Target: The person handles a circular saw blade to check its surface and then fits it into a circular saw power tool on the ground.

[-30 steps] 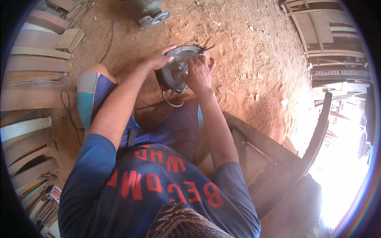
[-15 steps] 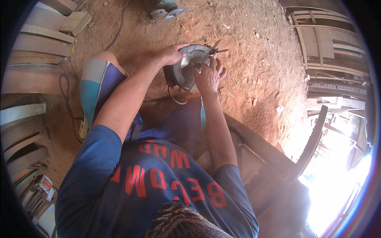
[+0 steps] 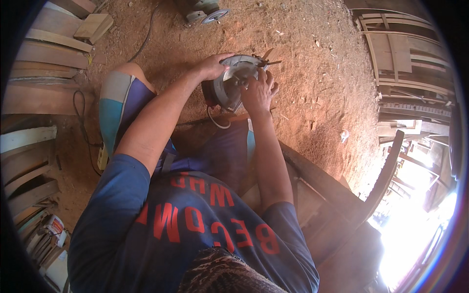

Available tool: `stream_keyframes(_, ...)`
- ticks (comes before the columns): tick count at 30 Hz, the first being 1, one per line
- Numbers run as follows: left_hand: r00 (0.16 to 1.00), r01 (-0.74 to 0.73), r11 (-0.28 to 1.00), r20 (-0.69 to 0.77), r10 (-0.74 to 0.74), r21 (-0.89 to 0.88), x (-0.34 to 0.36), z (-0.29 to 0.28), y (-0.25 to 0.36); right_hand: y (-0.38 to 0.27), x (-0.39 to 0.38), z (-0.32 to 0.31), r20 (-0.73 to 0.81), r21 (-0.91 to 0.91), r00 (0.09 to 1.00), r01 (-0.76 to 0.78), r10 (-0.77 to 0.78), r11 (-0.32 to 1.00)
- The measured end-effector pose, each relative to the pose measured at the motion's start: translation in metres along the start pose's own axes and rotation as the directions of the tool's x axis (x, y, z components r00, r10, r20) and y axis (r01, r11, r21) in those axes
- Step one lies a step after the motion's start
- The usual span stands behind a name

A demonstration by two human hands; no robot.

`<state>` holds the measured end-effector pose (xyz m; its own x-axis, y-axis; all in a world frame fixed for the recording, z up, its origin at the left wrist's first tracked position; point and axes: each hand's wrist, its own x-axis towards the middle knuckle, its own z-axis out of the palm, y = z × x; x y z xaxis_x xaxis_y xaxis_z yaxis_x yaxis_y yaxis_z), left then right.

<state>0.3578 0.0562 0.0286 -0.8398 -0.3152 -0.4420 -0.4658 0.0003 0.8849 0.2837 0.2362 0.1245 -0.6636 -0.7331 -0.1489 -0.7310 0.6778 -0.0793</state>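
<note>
A circular saw [image 3: 222,93] is held up in front of me above my legs, its round metal blade [image 3: 236,72] and curved guard facing me. My left hand [image 3: 212,67] is closed over the saw's upper left edge. Against the right side of the blade, near its hub, my right hand [image 3: 259,95] has its thumb and fingers bent together. Whatever lies between those fingertips is too small to make out. Thin brown strips [image 3: 268,57] stick out at the saw's upper right, just beyond my right fingers. A pale cord [image 3: 219,124] loops below the saw.
Stacked boards [image 3: 46,53] line the left side, and timber frames [image 3: 395,49] the right. A machine with a small metal wheel [image 3: 215,16] stands ahead on the dirt floor [image 3: 312,73]. A dark cable [image 3: 80,122] lies at left. Beside my right arm is a wooden board [image 3: 337,219].
My right hand's thumb and fingertips have shifted slightly at the blade's hub, showing more of its middle. My left hand and the saw stay in place.
</note>
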Motion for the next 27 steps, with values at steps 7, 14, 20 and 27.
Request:
stream_keyframes(7, 0.998, 0.047, 0.997, 0.054, -0.044, -0.054, 0.001, 0.008, 0.012, 0.019, 0.007, 0.011, 0.011, -0.029, 1.0, 0.02, -0.019, 0.999)
stream_keyframes(14, 0.999, 0.0, 0.999, 0.054, 0.002, -0.036, 0.014, 0.003, -0.027, 0.097, -0.027, -0.012, -0.244, 0.591, 0.924, -0.099, 0.295, 0.8)
stream_keyframes(20, 0.995, 0.046, 0.993, 0.089, -0.037, -0.107, 0.0, 0.001, 0.001, 0.228, -0.139, 0.102, 0.009, 0.337, 0.9, -0.413, 0.436, 0.846)
stream_keyframes(27, 0.994, 0.045, 0.985, 0.103, -0.028, -0.169, 0.001, 0.021, 0.018, 0.276, -0.19, 0.24, 0.106, 0.189, 0.712, -0.7, 0.694, 0.689)
